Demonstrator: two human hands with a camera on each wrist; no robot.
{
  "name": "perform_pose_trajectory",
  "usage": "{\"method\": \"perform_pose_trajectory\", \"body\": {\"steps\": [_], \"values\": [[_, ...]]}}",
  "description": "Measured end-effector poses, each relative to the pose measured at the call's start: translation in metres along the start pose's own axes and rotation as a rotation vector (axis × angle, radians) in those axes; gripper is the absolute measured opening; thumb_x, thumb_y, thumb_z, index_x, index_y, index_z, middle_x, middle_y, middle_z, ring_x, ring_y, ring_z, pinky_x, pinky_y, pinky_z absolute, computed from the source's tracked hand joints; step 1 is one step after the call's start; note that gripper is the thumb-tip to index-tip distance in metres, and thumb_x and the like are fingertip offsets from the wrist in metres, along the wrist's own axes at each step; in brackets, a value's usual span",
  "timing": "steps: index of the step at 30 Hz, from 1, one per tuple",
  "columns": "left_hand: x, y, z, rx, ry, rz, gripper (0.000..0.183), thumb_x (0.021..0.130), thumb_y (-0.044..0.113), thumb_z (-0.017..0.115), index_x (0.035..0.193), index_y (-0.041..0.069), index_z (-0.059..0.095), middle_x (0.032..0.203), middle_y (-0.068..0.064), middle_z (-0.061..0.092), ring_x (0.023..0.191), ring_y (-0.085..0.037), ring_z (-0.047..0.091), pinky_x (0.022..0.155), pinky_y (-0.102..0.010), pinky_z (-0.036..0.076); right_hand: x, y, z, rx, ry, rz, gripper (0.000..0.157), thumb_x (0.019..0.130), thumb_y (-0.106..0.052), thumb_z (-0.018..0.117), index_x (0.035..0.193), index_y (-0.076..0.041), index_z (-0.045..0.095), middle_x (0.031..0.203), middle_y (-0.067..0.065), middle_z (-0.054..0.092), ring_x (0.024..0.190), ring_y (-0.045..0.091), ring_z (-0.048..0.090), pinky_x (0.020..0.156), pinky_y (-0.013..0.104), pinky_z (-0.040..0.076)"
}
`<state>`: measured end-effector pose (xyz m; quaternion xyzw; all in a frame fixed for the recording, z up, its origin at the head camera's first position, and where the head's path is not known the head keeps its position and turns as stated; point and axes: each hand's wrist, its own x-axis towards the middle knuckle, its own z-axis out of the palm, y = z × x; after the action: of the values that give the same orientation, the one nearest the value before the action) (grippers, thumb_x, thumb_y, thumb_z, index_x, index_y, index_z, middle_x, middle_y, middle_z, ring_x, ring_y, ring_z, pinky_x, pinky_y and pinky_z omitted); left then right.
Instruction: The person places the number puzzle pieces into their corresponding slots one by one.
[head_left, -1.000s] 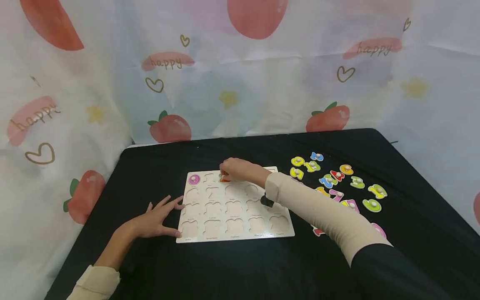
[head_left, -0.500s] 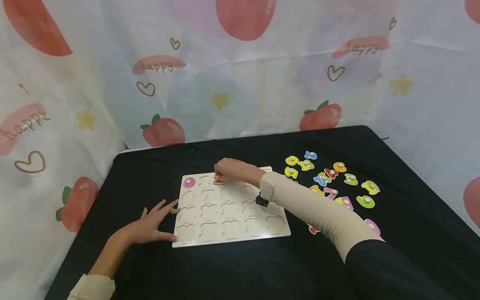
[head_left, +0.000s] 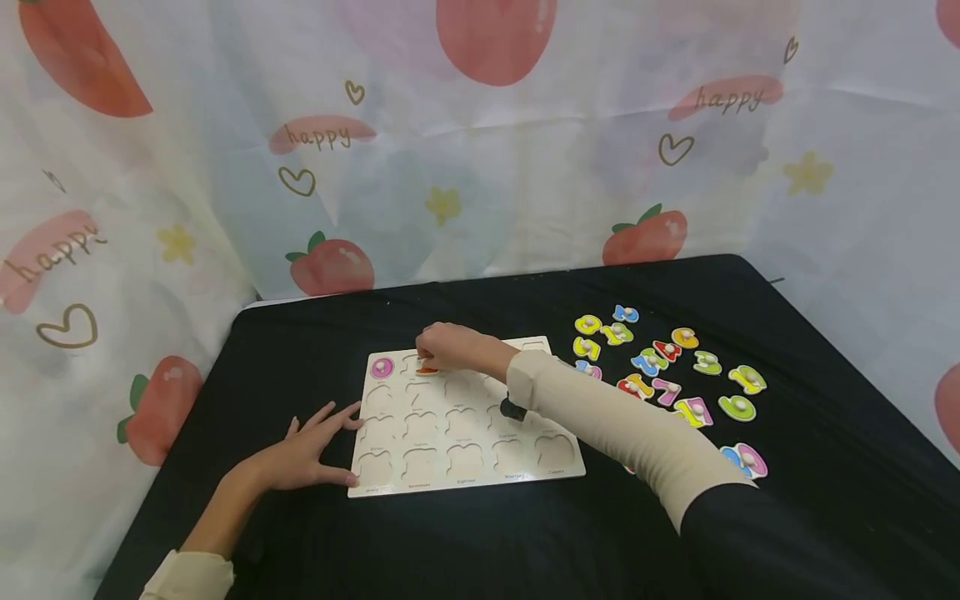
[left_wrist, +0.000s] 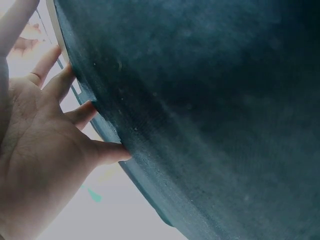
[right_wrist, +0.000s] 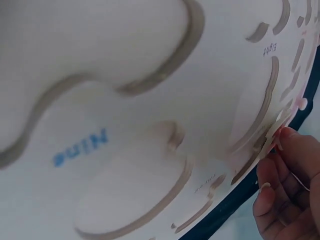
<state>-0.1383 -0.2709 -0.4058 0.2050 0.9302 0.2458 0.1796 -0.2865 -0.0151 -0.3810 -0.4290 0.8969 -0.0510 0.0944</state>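
My right hand (head_left: 452, 347) pinches a small red number piece (head_left: 426, 371) close over the back row of a pale wooden puzzle board (head_left: 468, 421), by the second recess from the left. The fingers hide most of that piece. In the right wrist view, thumb and fingertips meet at the piece beside the board's far edge. My left hand (head_left: 300, 454) lies at the board's left side, fingers spread, with thumb and fingertips at its edge. A round pink piece (head_left: 382, 367) with a knob sits in the board's back left recess.
Several loose, colourful knobbed number pieces, among them a green one (head_left: 737, 407) and a red one (head_left: 667, 350), lie right of the board on the black tablecloth (head_left: 465, 542). The right sleeve (head_left: 600, 417) hangs over the board's right part. A printed curtain (head_left: 495, 183) stands behind.
The right hand has moved left along the back row with the red number piece, from near the third recess to the second. The left hand stays at the board's edge. The head view shifts slightly.
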Motion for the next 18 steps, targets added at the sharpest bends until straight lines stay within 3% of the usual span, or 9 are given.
{"method": "perform_pose_trajectory", "body": {"steps": [7, 18], "values": [[-0.001, 0.003, -0.001, 0.004, -0.005, 0.002, 0.094, 0.074, 0.051, 0.074, 0.146, 0.008, 0.031, 0.15, -0.013, 0.029, 0.137, -0.047, 0.007, 0.091, -0.078, -0.002, 0.008, -0.008, 0.003, 0.022, 0.016, 0.009, 0.013, 0.092, -0.015, 0.063, 0.101, -0.008, 0.069, 0.091, 0.002, 0.064, 0.077, 0.012, 0.056, 0.071, 0.019, 0.046], [-0.001, 0.001, -0.002, 0.002, -0.003, 0.003, 0.094, 0.075, 0.051, 0.074, 0.146, 0.008, 0.03, 0.15, -0.014, 0.029, 0.137, -0.048, 0.006, 0.091, -0.077, -0.003, 0.022, -0.018, 0.009, 0.015, 0.027, 0.044, 0.01, 0.093, -0.013, 0.061, 0.096, -0.007, 0.069, 0.085, 0.002, 0.063, 0.07, 0.011, 0.051, 0.059, 0.017, 0.04]]}}
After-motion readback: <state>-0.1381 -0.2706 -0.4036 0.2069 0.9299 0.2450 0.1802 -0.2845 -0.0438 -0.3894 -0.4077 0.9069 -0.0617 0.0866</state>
